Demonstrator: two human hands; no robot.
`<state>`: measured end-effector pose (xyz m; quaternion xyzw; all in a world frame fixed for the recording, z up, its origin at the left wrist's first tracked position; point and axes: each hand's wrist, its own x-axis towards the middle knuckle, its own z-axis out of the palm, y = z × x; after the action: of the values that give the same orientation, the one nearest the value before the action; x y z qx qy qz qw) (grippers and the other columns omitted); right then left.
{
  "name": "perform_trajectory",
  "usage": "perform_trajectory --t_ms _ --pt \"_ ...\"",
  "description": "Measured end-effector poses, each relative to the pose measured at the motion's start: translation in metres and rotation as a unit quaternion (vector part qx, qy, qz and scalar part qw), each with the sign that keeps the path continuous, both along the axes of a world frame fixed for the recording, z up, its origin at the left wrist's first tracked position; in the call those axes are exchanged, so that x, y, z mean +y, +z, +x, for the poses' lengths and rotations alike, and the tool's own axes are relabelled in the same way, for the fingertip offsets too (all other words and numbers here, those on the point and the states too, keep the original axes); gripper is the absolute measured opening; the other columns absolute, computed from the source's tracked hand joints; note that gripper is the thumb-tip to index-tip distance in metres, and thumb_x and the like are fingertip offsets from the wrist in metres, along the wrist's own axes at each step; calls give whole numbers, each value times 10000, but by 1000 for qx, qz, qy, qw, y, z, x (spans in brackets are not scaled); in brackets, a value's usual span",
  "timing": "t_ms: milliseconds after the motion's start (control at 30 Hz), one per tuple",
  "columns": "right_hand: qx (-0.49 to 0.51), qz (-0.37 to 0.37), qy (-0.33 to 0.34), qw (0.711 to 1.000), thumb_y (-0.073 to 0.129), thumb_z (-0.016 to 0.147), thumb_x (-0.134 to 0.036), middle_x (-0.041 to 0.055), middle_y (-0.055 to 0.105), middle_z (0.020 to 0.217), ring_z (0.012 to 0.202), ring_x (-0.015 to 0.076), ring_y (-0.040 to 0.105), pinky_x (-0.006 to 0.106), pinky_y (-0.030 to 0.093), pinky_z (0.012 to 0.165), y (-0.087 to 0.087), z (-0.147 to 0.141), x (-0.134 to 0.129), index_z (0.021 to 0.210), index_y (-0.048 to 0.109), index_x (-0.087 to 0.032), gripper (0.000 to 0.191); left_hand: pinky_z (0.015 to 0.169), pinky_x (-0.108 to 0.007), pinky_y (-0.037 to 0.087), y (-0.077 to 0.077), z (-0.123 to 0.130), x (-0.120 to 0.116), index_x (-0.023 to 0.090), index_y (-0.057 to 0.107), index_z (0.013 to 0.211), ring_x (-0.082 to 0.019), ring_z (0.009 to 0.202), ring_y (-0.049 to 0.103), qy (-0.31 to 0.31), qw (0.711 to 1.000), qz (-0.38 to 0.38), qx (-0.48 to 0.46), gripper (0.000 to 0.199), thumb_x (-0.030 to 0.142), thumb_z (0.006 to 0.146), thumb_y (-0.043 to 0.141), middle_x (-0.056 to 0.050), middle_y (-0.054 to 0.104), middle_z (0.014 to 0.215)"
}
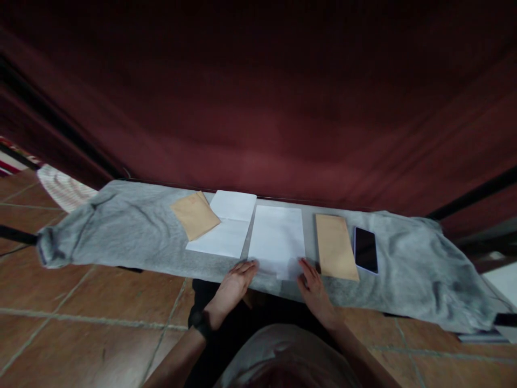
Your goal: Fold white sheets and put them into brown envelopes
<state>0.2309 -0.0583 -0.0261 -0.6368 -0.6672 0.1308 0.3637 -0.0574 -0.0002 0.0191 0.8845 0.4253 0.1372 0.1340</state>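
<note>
A white sheet of paper (277,234) lies flat on the grey cloth in front of me. My left hand (236,281) rests at its lower left corner, fingers stretched out and holding nothing. At the lower right corner my right hand (313,286) touches the sheet's edge with its fingers apart. To the left is a creased white sheet (226,237), partly covered by a tilted brown envelope (195,216). Another brown envelope (336,247) lies flat to the right of the middle sheet.
A phone (365,250) with a dark screen lies right of the flat envelope. The grey cloth (133,231) covers a long narrow surface. Behind it hangs a dark red curtain (262,134). Below is a brown tiled floor (121,291).
</note>
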Motion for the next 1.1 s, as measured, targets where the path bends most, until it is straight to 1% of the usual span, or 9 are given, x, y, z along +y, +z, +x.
perform_trajectory --t_ms 133,233,333,467,600,700,800,967,1100 --pt "120 -49 -18 991 406 1009 -356 97 627 1408 1293 264 600 496 501 1094 10 13 -8 1412 560 -251 444 1069 -390 530 13 -3 -7 213 694 1212 -196 1203 649 16 996 -22 -89 360 222 1039 379 -61 708 1276" --pt "185 -55 -27 981 416 998 -334 95 653 1374 1258 267 625 494 511 1079 15 22 -12 1392 582 -242 437 1034 -380 550 24 -5 -15 228 710 1185 -200 1143 676 15 990 -39 -136 350 272 1046 391 -54 736 1208" --pt "180 -44 -31 982 407 944 -245 102 679 1326 1221 258 645 483 519 1066 14 27 -12 1370 603 -218 470 1001 -349 560 32 -5 -18 232 717 1171 -196 1091 697 28 981 -59 -182 331 309 1048 420 -53 750 1160" --pt "135 -35 -15 990 445 831 -159 74 628 1391 1298 240 586 467 485 1111 14 24 -3 1368 604 -256 568 955 -323 571 36 -5 -16 231 729 1129 -191 1037 711 50 967 -78 -237 307 342 1039 457 -53 759 1106" --pt "111 -6 -21 994 470 851 -187 93 627 1375 1304 250 570 461 459 1132 24 18 17 1190 714 -237 421 958 -355 570 25 -5 -4 238 685 1204 -207 1094 693 105 951 -83 -277 289 372 986 550 -66 725 1207" --pt "115 -28 -67 991 486 929 -361 111 741 1141 1130 280 669 471 516 1044 30 14 31 1012 753 -212 317 910 -351 588 7 -3 12 217 616 1292 -204 1055 705 181 928 -96 -310 387 374 939 597 -89 695 1266" --pt "133 -70 -71 986 482 943 -517 93 775 955 942 279 717 437 564 922 33 12 36 906 749 -217 403 916 -365 577 -7 4 31 201 648 1206 -209 1011 707 231 919 -89 -308 342 364 907 610 -91 714 1207" --pt "160 -82 -76 981 463 954 -566 94 779 1018 987 281 714 413 560 893 39 13 36 1020 738 -219 448 861 -358 552 -10 21 53 184 686 1001 -214 907 686 259 922 -94 -273 224 345 926 551 -81 740 987" --pt "159 -80 -73 981 456 964 -525 89 773 1052 1008 268 713 391 563 881 40 12 39 1077 708 -225 408 812 -328 532 -5 23 55 196 673 919 -206 841 673 249 929 -109 -251 196 326 932 526 -57 724 891"
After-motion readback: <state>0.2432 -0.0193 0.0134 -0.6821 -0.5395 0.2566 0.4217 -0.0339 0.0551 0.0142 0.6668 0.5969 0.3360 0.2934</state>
